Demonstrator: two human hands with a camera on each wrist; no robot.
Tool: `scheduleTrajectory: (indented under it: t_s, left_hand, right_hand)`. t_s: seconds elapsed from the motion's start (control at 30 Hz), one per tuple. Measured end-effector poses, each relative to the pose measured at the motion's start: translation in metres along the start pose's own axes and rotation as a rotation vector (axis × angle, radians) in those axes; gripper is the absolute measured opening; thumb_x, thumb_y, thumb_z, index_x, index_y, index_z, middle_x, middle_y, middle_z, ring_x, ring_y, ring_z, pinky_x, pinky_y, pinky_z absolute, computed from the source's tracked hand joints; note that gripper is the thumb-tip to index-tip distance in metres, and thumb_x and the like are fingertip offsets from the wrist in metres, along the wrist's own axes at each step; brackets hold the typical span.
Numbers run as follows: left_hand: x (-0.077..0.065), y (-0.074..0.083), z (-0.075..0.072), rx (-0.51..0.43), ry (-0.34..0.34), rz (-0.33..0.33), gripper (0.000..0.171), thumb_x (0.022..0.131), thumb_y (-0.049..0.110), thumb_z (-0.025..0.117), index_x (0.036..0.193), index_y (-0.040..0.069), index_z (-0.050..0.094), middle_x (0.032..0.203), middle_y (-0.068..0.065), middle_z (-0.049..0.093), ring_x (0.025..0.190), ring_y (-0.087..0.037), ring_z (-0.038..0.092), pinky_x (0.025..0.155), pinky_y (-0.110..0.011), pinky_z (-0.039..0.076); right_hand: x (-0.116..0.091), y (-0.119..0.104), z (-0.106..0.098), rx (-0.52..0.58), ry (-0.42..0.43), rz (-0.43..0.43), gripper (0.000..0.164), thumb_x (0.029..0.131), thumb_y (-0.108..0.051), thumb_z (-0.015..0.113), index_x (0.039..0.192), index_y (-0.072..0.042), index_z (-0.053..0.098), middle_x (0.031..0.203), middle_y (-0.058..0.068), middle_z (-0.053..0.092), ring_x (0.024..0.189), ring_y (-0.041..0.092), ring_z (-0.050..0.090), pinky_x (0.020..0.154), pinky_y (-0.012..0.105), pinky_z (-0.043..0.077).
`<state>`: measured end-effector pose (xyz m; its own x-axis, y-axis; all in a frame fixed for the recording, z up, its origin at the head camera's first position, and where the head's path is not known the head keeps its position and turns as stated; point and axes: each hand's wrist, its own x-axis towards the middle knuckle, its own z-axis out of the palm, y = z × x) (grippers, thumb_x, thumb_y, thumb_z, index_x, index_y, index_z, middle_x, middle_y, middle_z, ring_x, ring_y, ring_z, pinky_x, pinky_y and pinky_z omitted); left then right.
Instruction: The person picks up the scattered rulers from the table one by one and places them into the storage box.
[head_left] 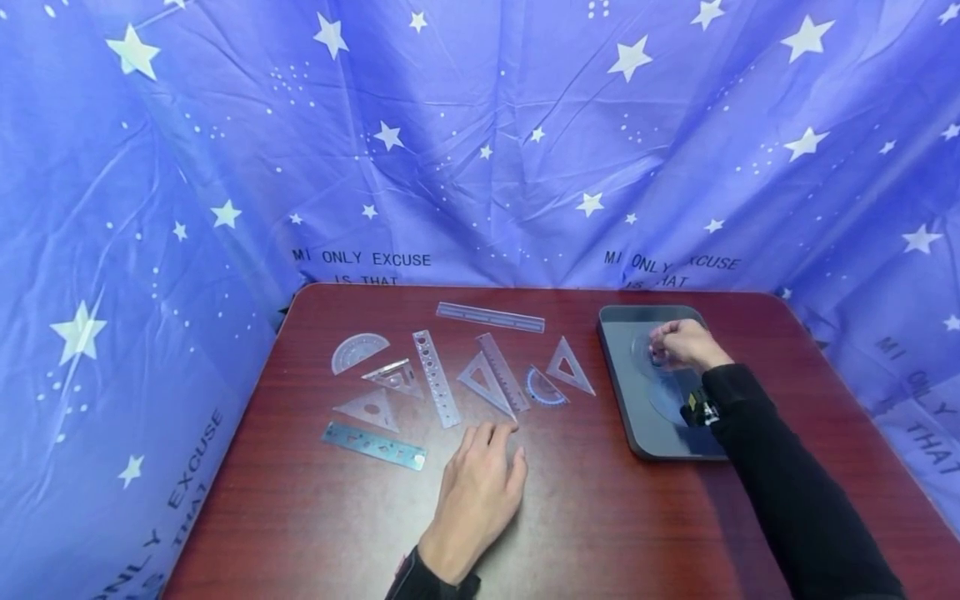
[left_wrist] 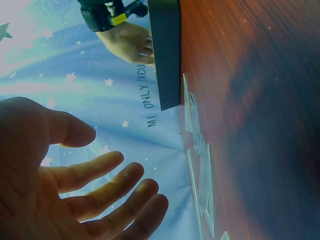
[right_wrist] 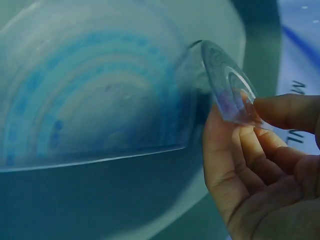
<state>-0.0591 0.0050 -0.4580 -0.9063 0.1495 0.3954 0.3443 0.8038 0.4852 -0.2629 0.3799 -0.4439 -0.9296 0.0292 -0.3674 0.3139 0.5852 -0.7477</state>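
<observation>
My right hand [head_left: 684,345] is over the grey tray [head_left: 617,392] at the right of the table, pinching a small clear protractor [right_wrist: 220,80] between thumb and fingers. Close to the right wrist camera, a larger clear protractor [right_wrist: 100,100] with blue scale bands lies in the tray. My left hand [head_left: 482,496] has loosely bent fingers and holds nothing. It is just in front of a clear set square [head_left: 486,385] and a clear ruler [head_left: 502,371]. In the left wrist view its thumb and fingers [left_wrist: 125,182] are spread apart.
Left of the tray lie a set square [head_left: 570,367] and a blue-marked protractor [head_left: 545,388]. A long ruler [head_left: 491,317] is at the back. Further left are a holed ruler [head_left: 436,379], a plain protractor [head_left: 360,352], more set squares [head_left: 372,408] and a blue ruler [head_left: 375,446]. A starry curtain [head_left: 487,192] hangs behind.
</observation>
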Motion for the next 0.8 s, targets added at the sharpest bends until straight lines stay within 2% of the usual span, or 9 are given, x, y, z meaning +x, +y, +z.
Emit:
scheduleTrajectory:
  t_s: [0.17,0.23,0.47,0.67,0.73,0.8]
  left_hand:
    - [-0.001,0.000,0.000,-0.003,-0.006,0.004,0.027,0.098,0.022,0.073,0.122,0.012,0.074,0.111,-0.005,0.075,0.101,-0.022,0.070,0.078,-0.039,0.062]
    - [0.000,-0.001,0.000,0.000,-0.004,0.004,0.026,0.097,0.021,0.073,0.122,0.012,0.074,0.111,-0.006,0.075,0.101,-0.022,0.070,0.077,-0.040,0.062]
    - [0.000,-0.002,-0.001,0.011,-0.002,-0.002,0.027,0.096,0.021,0.073,0.121,0.011,0.074,0.112,-0.007,0.075,0.103,-0.023,0.070,0.079,-0.042,0.062]
    - [-0.001,-0.002,-0.002,0.005,-0.025,-0.010,0.027,0.097,0.021,0.073,0.122,0.010,0.075,0.113,-0.008,0.075,0.103,-0.024,0.070,0.080,-0.042,0.062]
    - [-0.001,-0.002,-0.001,0.002,-0.035,-0.013,0.028,0.097,0.020,0.073,0.123,0.010,0.074,0.113,-0.008,0.074,0.104,-0.024,0.070,0.080,-0.042,0.062]
    - [-0.002,-0.002,-0.001,-0.001,-0.043,-0.013,0.029,0.096,0.020,0.073,0.124,0.010,0.074,0.113,-0.009,0.074,0.104,-0.024,0.070,0.081,-0.043,0.062]
  right_hand:
    - [0.004,0.008,0.004,-0.132,0.054,0.006,0.027,0.100,-0.004,0.057,0.119,0.015,0.062,0.110,0.027,0.071,0.084,0.017,0.069,0.076,0.033,0.067]
    - [0.004,0.009,0.005,-0.169,0.080,0.002,0.024,0.101,-0.005,0.059,0.116,0.014,0.063,0.119,0.031,0.070,0.088,0.021,0.072,0.077,0.035,0.067]
    - [0.000,0.007,0.006,-0.280,0.134,-0.029,0.023,0.099,-0.011,0.071,0.108,0.011,0.068,0.108,0.024,0.070,0.089,0.029,0.075,0.074,0.038,0.067]
    - [-0.006,-0.001,0.007,-0.357,0.170,-0.033,0.033,0.101,-0.020,0.070,0.118,0.008,0.065,0.121,0.028,0.067,0.102,0.036,0.070,0.071,0.036,0.065]
    - [-0.009,-0.007,0.008,-0.377,0.178,-0.038,0.036,0.102,-0.021,0.069,0.123,0.008,0.062,0.124,0.029,0.066,0.101,0.036,0.070,0.070,0.034,0.063]
    - [-0.013,-0.014,0.010,-0.404,0.193,-0.055,0.040,0.103,-0.022,0.067,0.128,0.009,0.060,0.128,0.031,0.065,0.108,0.040,0.068,0.081,0.043,0.063]
